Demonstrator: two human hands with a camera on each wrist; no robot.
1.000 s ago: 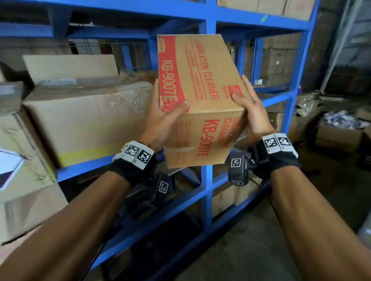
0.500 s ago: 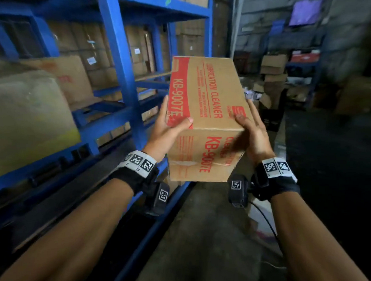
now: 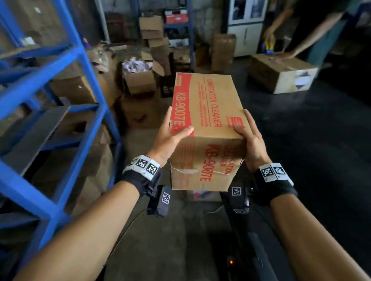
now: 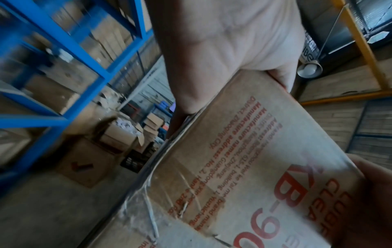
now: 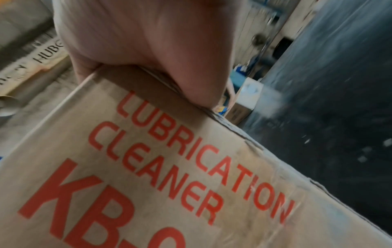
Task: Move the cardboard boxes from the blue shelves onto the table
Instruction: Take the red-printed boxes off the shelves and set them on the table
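Box (image 3: 204, 128): frame centre, in mid-air, clear of the shelves (image 3: 42, 102) at left. Left hand (image 3: 169, 139) and right hand (image 3: 250, 141) clamp opposite sides, thumbs over top. Risk: loose tape, base unsupported; may slip.

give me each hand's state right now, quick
Left hand: holding the brown cardboard box with red print, thumb on top.
Right hand: holding the same box's opposite side.

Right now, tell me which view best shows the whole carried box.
The head view: the cardboard box shows whole between left hand and right hand. Each wrist view shows only one printed face close up.
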